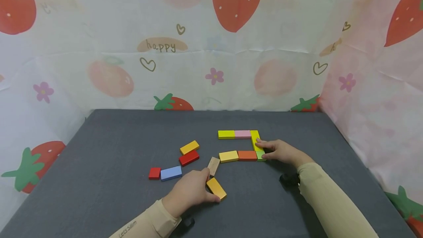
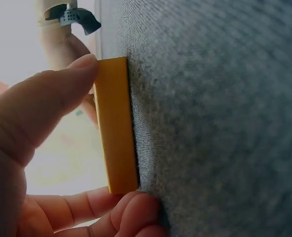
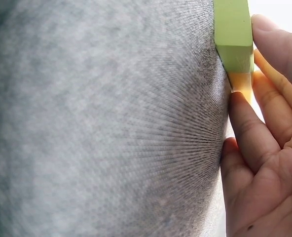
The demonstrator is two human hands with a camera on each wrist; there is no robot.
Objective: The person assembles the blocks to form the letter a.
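The left hand [image 1: 189,191], half spread, pinches a yellow-orange oblong block [image 1: 216,188] by its ends, far from the bench's [image 1: 92,194] back edge. The right hand [image 1: 286,152], loosely spread, touches a yellow oblong block [image 1: 254,135] and a light-green block [image 1: 259,154].

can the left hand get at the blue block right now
Probably yes: the blue block lies close beside the left hand with nothing on top, though it would likely first need to release the orange block it pinches.

Blocks [image 1: 247,155] lie on the table [image 1: 109,131] across the frame's lower middle, with a cloth [image 1: 195,61] behind them up top.
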